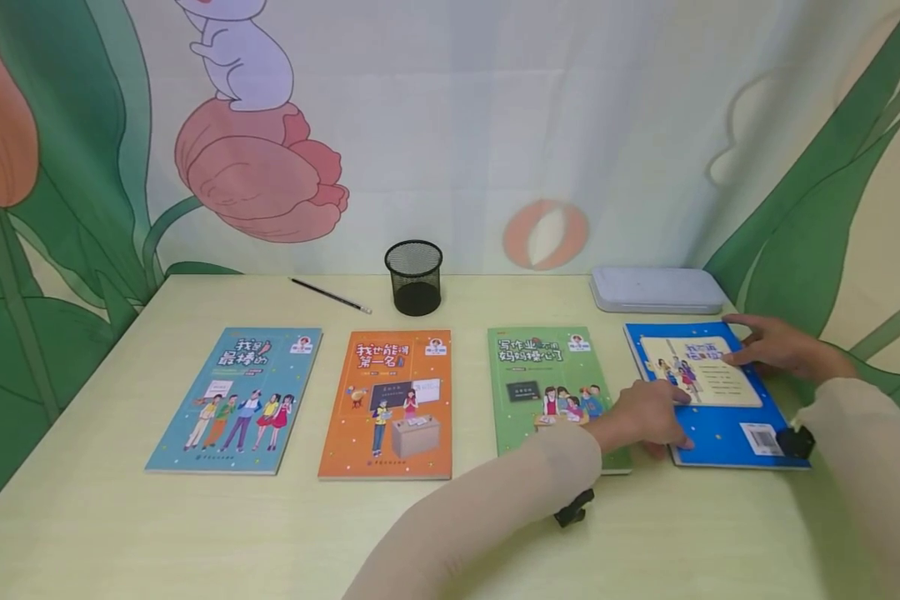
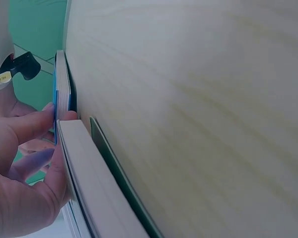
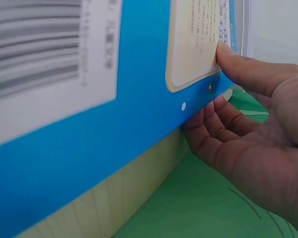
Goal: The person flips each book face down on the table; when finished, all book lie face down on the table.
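Note:
At the right of the table is a blue book [image 1: 720, 429], its back cover with barcode facing up. My right hand [image 1: 783, 350] grips its right edge near the far corner; in the right wrist view the thumb [image 3: 228, 57] presses on the cover and the other fingers curl beneath. My left hand [image 1: 648, 412] pinches the blue book's left edge, fingertips on the cover and at the side. The left wrist view shows the page block of the blue book [image 2: 63, 82] by these fingers. Close under my left forearm lies a green book [image 1: 513, 417], partly covered.
An orange book [image 1: 382, 417] and a teal book [image 1: 232, 408] lie face up to the left. Behind them are a pencil [image 1: 330, 295], a black mesh pen holder [image 1: 414, 279] and a pale pencil case [image 1: 656, 290]. A printed curtain [image 1: 450, 125] hangs along the table's back edge.

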Demonstrator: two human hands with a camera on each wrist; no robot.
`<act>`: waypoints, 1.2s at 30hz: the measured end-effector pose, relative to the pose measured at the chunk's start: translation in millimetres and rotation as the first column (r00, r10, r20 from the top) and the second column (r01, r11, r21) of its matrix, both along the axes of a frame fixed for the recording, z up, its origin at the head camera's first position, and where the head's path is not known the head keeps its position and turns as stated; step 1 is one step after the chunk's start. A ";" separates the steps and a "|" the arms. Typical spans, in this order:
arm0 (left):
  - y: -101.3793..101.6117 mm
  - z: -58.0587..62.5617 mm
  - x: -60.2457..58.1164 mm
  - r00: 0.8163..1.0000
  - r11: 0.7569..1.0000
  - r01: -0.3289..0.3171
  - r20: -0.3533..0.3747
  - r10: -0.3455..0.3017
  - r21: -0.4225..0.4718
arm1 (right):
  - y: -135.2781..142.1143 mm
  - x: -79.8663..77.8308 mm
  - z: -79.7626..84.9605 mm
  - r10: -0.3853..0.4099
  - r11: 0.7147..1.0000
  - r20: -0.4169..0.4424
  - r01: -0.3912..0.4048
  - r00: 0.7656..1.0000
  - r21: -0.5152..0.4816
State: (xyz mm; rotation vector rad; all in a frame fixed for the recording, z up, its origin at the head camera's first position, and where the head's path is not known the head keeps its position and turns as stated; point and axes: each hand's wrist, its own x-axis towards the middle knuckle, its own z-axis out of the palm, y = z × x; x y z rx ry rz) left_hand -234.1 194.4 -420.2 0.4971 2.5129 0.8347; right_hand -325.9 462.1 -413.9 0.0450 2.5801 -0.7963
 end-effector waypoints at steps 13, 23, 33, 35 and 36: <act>-1.5 0.4 0.2 0.996 0.997 0.042 -0.078 -0.047 -0.070 | -4.1 -2.9 4.5 -0.038 0.999 0.050 0.038 0.998 -0.003; -22.9 23.3 -8.5 0.951 0.984 0.151 -0.257 -0.172 -0.098 | -26.8 -6.1 20.9 -0.025 0.999 -0.074 0.028 0.997 0.041; -88.7 38.0 -29.6 0.908 0.959 0.282 -0.313 -0.277 -0.031 | -89.1 -10.6 31.8 0.053 0.996 -0.169 -0.064 0.984 -0.061; -103.9 40.3 -32.3 0.903 0.951 0.309 -0.308 -0.299 -0.016 | -100.0 -10.2 32.5 0.075 0.992 -0.158 -0.090 0.985 -0.093; -111.2 41.1 -33.2 0.903 0.948 0.318 -0.304 -0.304 -0.007 | -105.2 -9.9 33.0 0.085 0.989 -0.153 -0.102 0.985 -0.103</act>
